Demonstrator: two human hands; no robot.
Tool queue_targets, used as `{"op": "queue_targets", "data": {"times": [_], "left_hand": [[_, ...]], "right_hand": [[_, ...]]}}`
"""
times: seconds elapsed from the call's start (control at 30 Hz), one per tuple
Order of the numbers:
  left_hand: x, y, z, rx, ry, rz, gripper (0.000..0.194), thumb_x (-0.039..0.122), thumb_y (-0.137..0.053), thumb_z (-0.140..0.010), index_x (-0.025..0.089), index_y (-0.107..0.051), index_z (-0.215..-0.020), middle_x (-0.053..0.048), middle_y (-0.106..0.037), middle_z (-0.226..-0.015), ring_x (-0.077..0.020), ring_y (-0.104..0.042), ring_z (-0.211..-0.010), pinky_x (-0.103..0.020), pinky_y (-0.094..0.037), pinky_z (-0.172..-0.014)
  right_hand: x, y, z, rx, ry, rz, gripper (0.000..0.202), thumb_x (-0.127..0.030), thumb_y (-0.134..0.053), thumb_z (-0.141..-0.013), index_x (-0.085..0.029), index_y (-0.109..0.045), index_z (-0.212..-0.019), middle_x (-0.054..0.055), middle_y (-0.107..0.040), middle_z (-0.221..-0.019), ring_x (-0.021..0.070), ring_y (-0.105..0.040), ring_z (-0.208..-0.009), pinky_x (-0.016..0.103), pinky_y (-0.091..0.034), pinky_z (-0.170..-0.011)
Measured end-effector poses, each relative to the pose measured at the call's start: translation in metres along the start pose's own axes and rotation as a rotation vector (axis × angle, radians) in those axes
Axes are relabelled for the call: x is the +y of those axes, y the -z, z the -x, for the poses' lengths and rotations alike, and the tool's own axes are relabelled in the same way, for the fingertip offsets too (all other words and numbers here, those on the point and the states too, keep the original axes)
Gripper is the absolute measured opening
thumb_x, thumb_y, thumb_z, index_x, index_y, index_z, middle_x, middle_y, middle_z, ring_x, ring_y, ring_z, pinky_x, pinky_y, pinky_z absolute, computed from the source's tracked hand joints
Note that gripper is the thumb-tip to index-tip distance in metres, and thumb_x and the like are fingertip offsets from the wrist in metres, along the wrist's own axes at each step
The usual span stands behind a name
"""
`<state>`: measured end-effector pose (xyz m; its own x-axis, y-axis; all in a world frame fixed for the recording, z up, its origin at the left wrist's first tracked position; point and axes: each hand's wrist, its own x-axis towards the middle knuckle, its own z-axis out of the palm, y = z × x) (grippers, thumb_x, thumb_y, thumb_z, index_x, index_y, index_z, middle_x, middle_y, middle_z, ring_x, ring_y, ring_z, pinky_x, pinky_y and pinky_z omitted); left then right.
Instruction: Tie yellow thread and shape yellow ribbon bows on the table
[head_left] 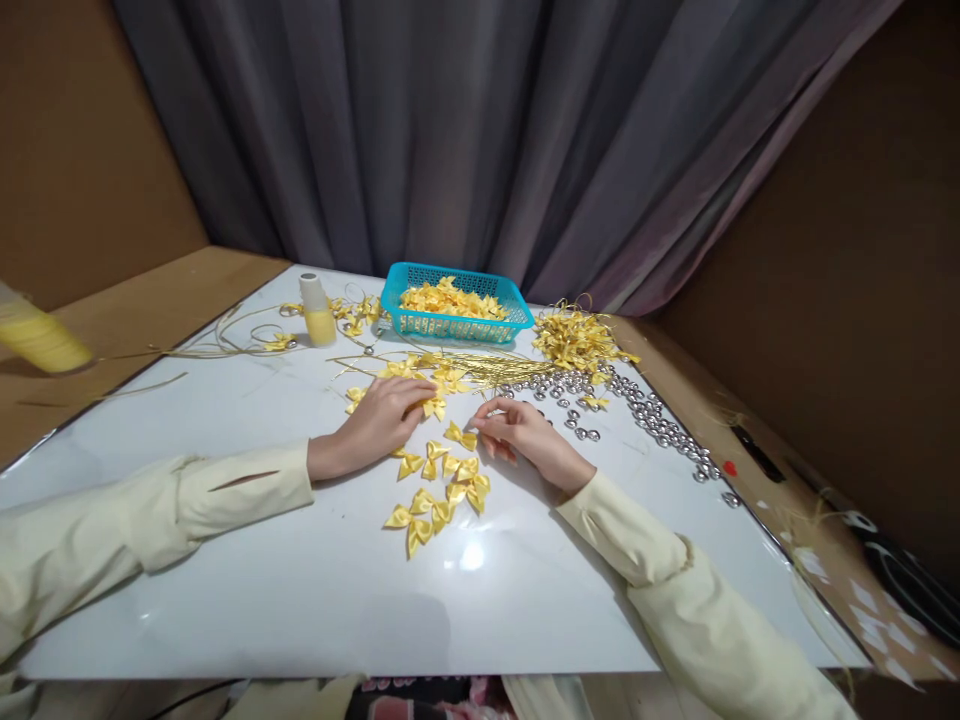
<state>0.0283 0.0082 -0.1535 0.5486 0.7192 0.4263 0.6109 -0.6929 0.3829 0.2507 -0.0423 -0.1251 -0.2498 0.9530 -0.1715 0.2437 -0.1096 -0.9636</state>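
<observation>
Small yellow satin ribbon bows (431,510) lie in a loose cluster on the white tabletop, in front of and between my hands. My left hand (382,418) rests palm down with its fingers stretched over several bows (450,380) at the far side of the cluster. My right hand (521,432) has its fingers curled, thumb and fingertips drawn together. Its fingertips are at the right edge of a single bow (459,436); whether they grip it or something small is unclear. Gold twist ties (495,368) lie in a bundle just beyond both hands.
Behind stands a turquoise basket (457,330) of yellow bows. A bottle-shaped spool with yellow on its lower part (321,325) is at back left. At right are a gold-tied bow heap (574,338) and scattered silver bells or beads (660,420). A yellow spool (41,335) sits far left.
</observation>
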Motion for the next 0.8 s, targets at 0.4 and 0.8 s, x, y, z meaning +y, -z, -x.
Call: {"op": "queue_targets", "data": {"times": [0.4, 0.8], "left_hand": [[0.011, 0.018, -0.003, 0.191, -0.019, 0.345, 0.02, 0.032, -0.058, -0.084, 0.02, -0.074, -0.086, -0.007, -0.071, -0.099, -0.0241, -0.06, -0.097, -0.041, -0.046, -0.089], [0.045, 0.022, 0.009, -0.134, 0.463, 1.023, 0.036, 0.04, -0.069, -0.075, 0.019, -0.055, -0.1, 0.001, -0.065, -0.07, -0.0177, -0.064, -0.069, -0.029, -0.051, -0.062]], "right_hand": [[0.005, -0.009, 0.003, 0.311, 0.453, 0.288, 0.012, -0.029, -0.057, -0.084, -0.017, -0.057, -0.086, 0.001, -0.061, -0.077, 0.0083, -0.049, -0.055, 0.021, -0.039, -0.051], [-0.002, -0.028, 0.016, 0.162, 0.64, 0.497, 0.018, -0.033, -0.056, -0.09, -0.019, -0.055, -0.101, 0.005, -0.061, -0.087, 0.0121, -0.053, -0.068, 0.023, -0.045, -0.059]]}}
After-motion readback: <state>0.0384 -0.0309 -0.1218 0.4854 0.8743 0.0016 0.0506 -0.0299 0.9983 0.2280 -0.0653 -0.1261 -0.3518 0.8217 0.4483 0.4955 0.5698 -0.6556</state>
